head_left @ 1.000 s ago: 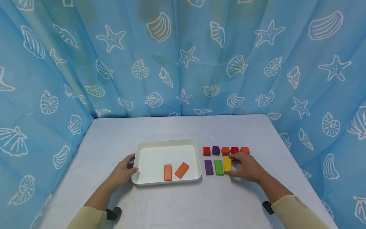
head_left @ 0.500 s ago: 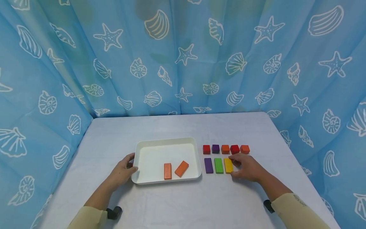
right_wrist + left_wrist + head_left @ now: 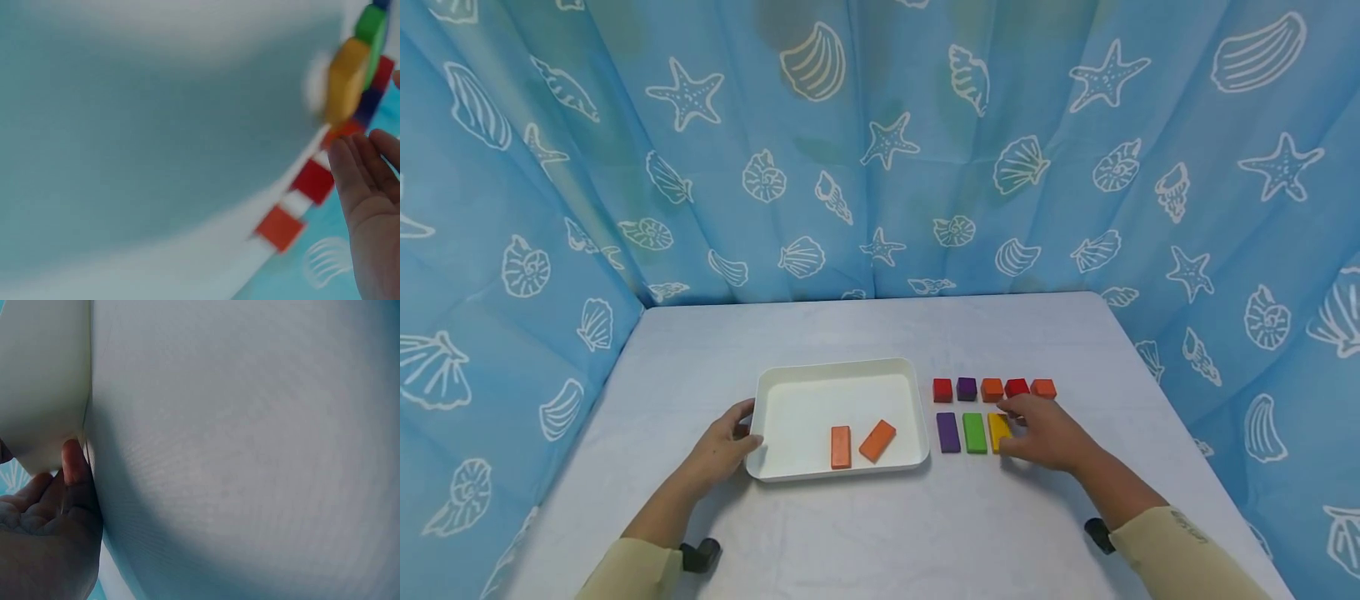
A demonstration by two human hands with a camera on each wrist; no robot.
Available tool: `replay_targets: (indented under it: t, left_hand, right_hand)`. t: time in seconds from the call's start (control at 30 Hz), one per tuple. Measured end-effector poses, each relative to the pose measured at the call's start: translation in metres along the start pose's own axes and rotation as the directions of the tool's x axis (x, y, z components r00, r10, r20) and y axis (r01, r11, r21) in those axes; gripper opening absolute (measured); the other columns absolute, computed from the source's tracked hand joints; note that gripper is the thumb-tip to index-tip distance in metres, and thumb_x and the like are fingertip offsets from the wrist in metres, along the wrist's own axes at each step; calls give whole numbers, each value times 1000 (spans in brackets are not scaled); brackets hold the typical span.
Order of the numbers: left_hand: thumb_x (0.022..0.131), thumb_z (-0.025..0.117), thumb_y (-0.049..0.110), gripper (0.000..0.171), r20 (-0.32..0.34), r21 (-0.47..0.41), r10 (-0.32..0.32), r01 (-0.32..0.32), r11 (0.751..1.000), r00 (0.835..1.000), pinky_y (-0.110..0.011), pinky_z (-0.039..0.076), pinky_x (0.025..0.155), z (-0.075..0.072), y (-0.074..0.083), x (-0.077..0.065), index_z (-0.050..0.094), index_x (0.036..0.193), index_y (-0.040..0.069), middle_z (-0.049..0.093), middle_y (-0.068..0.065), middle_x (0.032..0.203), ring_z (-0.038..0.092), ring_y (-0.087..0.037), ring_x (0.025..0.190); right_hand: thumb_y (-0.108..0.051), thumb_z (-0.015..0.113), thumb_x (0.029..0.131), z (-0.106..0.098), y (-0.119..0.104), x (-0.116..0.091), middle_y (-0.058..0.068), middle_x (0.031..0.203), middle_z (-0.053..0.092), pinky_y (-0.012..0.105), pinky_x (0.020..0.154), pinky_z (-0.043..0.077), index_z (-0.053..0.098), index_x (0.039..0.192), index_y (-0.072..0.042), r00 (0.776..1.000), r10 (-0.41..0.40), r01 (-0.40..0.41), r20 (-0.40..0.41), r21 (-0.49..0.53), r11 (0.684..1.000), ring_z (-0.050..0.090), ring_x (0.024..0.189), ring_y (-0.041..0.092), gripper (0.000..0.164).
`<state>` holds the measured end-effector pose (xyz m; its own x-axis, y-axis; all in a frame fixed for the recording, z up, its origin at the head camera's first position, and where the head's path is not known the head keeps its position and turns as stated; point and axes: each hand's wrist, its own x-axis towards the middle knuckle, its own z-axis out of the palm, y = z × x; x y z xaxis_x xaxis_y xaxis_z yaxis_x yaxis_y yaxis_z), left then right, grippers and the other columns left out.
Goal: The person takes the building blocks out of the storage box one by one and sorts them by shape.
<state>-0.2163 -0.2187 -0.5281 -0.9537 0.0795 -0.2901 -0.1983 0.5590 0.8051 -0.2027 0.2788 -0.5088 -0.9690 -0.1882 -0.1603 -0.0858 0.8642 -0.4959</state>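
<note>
My left hand (image 3: 721, 443) holds the left side of a shallow white tray (image 3: 835, 364), thumb on its rim. In the left wrist view, fingers (image 3: 74, 464) of that hand touch the outside of the tray (image 3: 44, 375). Two orange blocks (image 3: 840, 447) lie in the tray. My right hand (image 3: 1043, 433) is at a yellow block (image 3: 997, 427), covering its right side, with fingers near the far end and thumb near the close end. In the right wrist view its fingers are fairly straight beside the yellow block (image 3: 345, 81).
Left of the yellow block lie a green block (image 3: 974, 433) and a purple block (image 3: 948, 433). Behind them runs a row of small cubes, red (image 3: 942, 390), purple (image 3: 967, 389) and orange (image 3: 992, 390) among them. A blue shell-patterned curtain (image 3: 865, 167) surrounds the white table (image 3: 865, 542).
The yellow block has settled flat beside the green block. My right hand drew back slightly to the right, then came left over the block again. The left hand stays on the tray.
</note>
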Motion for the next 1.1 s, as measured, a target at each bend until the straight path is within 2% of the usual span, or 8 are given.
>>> replay_targets:
  t: [0.23,0.37,0.57,0.63,0.73,0.87,0.97,1.1]
  left_hand:
    - [104,64,14,72,-6,-1,-2,2,1000,1000,-64,41,115,0,-1,2,30,167,4,44,-27,160,44,-47,145]
    - [103,64,14,72,-6,3,1,-1,1000,1000,-64,41,115,0,-2,3,30,166,4,44,-27,160,44,-48,145]
    - [104,64,13,71,-3,-12,4,-4,1000,1000,-63,41,115,-1,-3,1,31,166,3,45,-28,159,45,-47,144]
    - [103,65,12,71,-1,-21,2,-2,1000,1000,-63,42,115,-1,-3,1,32,166,3,44,-28,160,46,-46,144]
    - [104,65,12,71,0,-21,2,-2,1000,1000,-63,43,114,0,-3,1,33,166,4,43,-28,161,47,-45,143]
    - [103,66,13,71,-2,-21,-5,5,1000,1000,-63,43,114,1,-3,1,33,166,4,45,-28,159,47,-45,143]
    - [103,66,12,71,0,-29,-4,4,1000,1000,-63,42,115,-1,-3,1,33,166,4,47,-27,157,47,-45,143]
    - [103,65,12,71,-1,-36,7,-7,999,1000,-63,42,115,-3,-5,2,33,165,4,49,-26,156,48,-44,141]
  right_hand:
    - [-22,93,78,4,-64,12,10,127,71,42,81,65,69,140,-8,995,-101,102,-7,24,995,67,113,30,68]
    - [-25,93,81,18,-108,27,6,128,71,42,88,64,68,142,-10,982,-170,168,85,36,985,67,115,26,67]
    - [-33,91,84,54,-156,50,2,132,69,36,96,59,68,144,-11,932,-279,291,231,-17,957,62,114,18,68]
    - [-36,91,85,66,-166,57,3,136,68,36,102,56,67,144,-10,918,-300,325,258,-59,944,62,118,19,68]
    - [-40,89,87,80,-173,67,4,134,70,35,109,51,68,141,-6,896,-349,399,273,-155,904,62,119,18,68]
    - [-43,89,86,89,-177,75,3,122,71,31,105,52,72,134,-5,880,-389,450,273,-216,866,63,111,17,64]
    - [-44,91,84,90,-180,76,1,115,69,29,101,53,73,129,-7,885,-381,438,266,-204,875,60,107,16,61]
    - [-44,92,83,93,-183,78,0,117,67,28,100,53,74,130,-9,902,-346,400,257,-196,895,57,107,15,62]
